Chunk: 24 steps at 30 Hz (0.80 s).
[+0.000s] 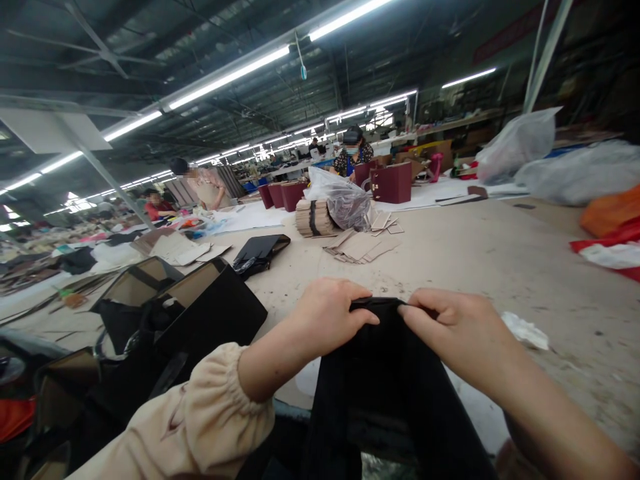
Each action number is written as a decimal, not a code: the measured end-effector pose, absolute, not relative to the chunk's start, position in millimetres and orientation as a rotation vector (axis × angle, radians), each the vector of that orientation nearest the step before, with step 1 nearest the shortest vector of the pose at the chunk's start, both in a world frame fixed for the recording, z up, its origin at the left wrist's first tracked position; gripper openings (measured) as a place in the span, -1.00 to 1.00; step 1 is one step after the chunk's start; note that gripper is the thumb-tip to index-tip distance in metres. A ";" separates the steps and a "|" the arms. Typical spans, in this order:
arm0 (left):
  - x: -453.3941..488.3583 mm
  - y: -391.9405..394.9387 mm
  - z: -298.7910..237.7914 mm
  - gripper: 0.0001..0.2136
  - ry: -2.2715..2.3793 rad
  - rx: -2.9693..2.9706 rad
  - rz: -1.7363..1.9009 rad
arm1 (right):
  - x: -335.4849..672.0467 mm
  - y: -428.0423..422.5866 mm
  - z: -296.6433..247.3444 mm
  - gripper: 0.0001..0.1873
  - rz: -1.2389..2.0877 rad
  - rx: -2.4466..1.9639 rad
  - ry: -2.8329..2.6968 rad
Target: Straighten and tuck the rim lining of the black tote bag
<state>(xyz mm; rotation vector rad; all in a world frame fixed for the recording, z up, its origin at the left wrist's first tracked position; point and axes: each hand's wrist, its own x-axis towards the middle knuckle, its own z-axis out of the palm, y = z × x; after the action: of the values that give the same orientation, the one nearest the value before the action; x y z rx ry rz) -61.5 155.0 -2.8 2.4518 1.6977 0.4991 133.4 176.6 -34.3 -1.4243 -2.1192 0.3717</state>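
A black bag stands open at the near table edge, directly in front of me. My left hand pinches the left part of its far rim between thumb and fingers. On the right part of the same rim, my right hand closes thumb and fingertips on the fabric. A short stretch of dark edge shows between the two hands. The bag's inside is mostly in shadow, so its details cannot be made out.
Several black bags with tan insides crowd the left. Farther off lie a black handbag, loose cardboard pieces, a strapped cardboard stack and maroon bags. White scrap lies right. Co-workers are beyond.
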 end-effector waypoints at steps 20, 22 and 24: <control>-56.0 156.2 -3.4 -0.96 1.417 2.251 0.845 | 134.7 177.2 -31.8 -0.72 0.444 -1.423 -2.119; -56.9 157.8 -5.3 -0.95 1.478 2.183 0.888 | 135.2 178.5 -31.7 -0.72 0.462 -1.406 -2.113; -57.1 158.8 -6.9 -0.95 1.531 2.166 0.901 | 135.0 179.8 -31.7 -0.72 0.465 -1.395 -2.101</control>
<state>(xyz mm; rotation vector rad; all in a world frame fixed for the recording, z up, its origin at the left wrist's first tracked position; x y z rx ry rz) -57.1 158.8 -6.9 2.1657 1.5313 0.9012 135.0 179.8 -31.7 -1.3948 -2.1011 0.4654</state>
